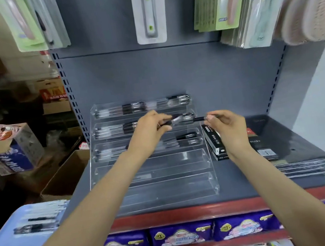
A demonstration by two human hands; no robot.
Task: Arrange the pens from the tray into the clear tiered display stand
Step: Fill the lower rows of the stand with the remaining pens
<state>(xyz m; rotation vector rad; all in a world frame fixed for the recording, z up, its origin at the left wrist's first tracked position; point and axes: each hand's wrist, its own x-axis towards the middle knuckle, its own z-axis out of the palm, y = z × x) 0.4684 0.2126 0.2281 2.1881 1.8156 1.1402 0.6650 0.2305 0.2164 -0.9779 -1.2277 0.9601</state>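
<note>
your left hand (pixel 149 126) and right hand (pixel 224 123) each pinch an end of a pen (pixel 181 118) over the second tier of the clear stand (pixel 210 178); more wait in the blue tray (pixel 6 230). it's probably light, stiff and slick, so i'd grip the barrel.

You face a grey metal back panel (pixel 151 72) with slotted uprights (pixel 71 97) down its left and right edges. Packaged goods hang from its top: green cards (pixel 26 23) at your left, a white pack (pixel 148 11) in the middle, more green packs (pixel 217 0) at your right. Below, a grey shelf (pixel 248 183) with a red front edge (pixel 190 213) juts toward you, and purple packets (pixel 182 235) line the tier beneath it. To your left, cardboard boxes (pixel 65 177) stand in a dim aisle. A pale wall (pixel 318 92) rises at your right.
</note>
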